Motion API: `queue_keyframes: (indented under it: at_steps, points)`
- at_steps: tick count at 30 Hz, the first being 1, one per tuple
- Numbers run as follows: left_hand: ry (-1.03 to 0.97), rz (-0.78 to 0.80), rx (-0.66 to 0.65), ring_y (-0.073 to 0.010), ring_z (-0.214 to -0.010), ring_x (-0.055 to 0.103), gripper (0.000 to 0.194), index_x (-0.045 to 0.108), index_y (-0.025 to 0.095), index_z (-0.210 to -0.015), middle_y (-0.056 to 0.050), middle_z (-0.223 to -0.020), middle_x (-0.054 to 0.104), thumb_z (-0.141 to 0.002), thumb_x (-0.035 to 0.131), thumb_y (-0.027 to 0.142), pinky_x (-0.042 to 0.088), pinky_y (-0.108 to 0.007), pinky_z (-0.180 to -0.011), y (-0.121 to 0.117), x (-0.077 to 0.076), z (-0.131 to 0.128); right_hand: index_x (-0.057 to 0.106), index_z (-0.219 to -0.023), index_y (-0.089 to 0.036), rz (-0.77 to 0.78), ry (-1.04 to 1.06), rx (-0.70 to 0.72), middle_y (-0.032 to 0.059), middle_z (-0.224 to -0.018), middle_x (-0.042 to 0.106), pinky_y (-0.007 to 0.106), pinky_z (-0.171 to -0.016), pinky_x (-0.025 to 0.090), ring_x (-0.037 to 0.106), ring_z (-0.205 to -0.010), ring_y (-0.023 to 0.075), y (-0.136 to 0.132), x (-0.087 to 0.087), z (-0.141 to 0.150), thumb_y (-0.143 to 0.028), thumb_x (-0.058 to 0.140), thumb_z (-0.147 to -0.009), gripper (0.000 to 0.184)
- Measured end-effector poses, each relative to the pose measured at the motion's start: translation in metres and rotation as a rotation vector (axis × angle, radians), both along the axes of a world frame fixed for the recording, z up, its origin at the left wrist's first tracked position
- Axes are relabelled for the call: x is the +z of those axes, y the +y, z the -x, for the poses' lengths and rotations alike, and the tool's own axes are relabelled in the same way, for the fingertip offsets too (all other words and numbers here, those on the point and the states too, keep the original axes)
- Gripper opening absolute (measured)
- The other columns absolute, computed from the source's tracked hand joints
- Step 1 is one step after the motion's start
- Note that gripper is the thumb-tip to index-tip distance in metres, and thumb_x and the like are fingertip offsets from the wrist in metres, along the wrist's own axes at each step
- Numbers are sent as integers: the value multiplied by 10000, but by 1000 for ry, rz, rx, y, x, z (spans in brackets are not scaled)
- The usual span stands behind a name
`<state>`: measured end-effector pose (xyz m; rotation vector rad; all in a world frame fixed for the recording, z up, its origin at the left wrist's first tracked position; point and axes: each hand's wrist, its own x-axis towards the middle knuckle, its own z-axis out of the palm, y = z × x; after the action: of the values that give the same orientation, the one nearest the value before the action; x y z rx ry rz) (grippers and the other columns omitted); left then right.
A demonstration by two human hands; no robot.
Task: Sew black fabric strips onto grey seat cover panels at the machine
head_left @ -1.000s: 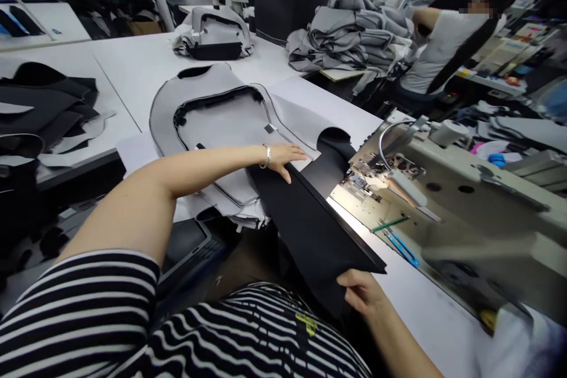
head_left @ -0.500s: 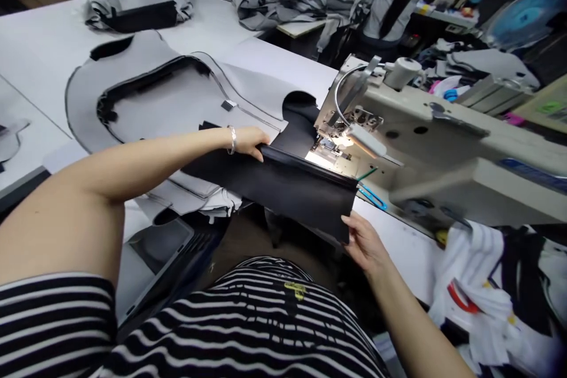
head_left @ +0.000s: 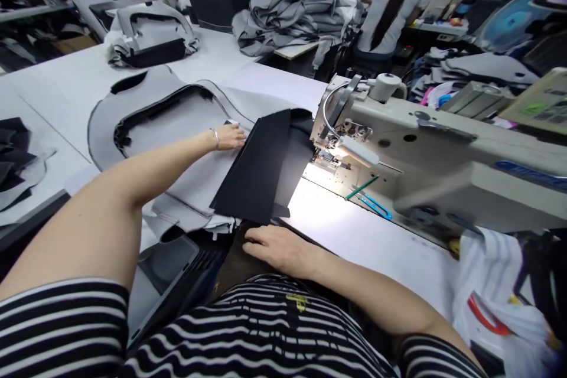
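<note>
A flat black panel lies aslant over the large grey fabric piece, its far end beside the sewing machine. My left hand rests on the grey fabric with its fingers stretched out, close to the panel's left edge. Just below the panel's near edge, my right hand hovers over my lap. Its fingers are loosely bent and apart, with nothing visible in them. To the right of the needle area lie blue thread snips and a thin green stick.
Behind the table stands a pile of grey fabric pieces; a person in a white top sits beyond. Another sewn grey piece is at the back left. White cloth hangs at the right, near the machine.
Both hands have let go of the black panel, which now lies turned across the grey fabric. My left hand has shifted slightly left; my right hand has moved left toward my lap.
</note>
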<state>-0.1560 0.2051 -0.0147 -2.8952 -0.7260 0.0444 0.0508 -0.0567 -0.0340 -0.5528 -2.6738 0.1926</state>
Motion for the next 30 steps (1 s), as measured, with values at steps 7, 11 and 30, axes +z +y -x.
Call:
queue_keyframes:
  at_steps: [7, 11, 30]
  points:
    - [79, -72, 38, -211, -868, 550, 225, 655, 126, -799, -148, -859, 634, -802, 430, 118, 349, -332, -759, 12, -2, -72, 588, -1050, -96, -108, -92, -376, 153, -1039, 600, 344, -799, 488, 551, -955, 194, 73, -39, -86, -84, 235, -885, 390]
    - [12, -23, 116, -243, -981, 544, 298, 626, 105, -1010, -170, -1021, 614, -862, 372, 150, 390, -353, -786, 32, -11, -127, 597, -1143, -135, -207, -218, -277, 138, -1150, 602, 367, -855, 476, 542, -1049, 222, 113, -71, -116, -188, 287, -909, 392]
    - [-387, 131, 506, -272, -1353, 252, 565, 394, 106, -1340, -156, -1445, 312, -912, 348, 472, 236, -434, -1093, -66, -88, -1, 540, -1225, -59, -249, -221, -752, 260, -1298, 466, 524, -984, 367, 354, -1278, 371, 142, -113, -42, -51, 327, -815, 462]
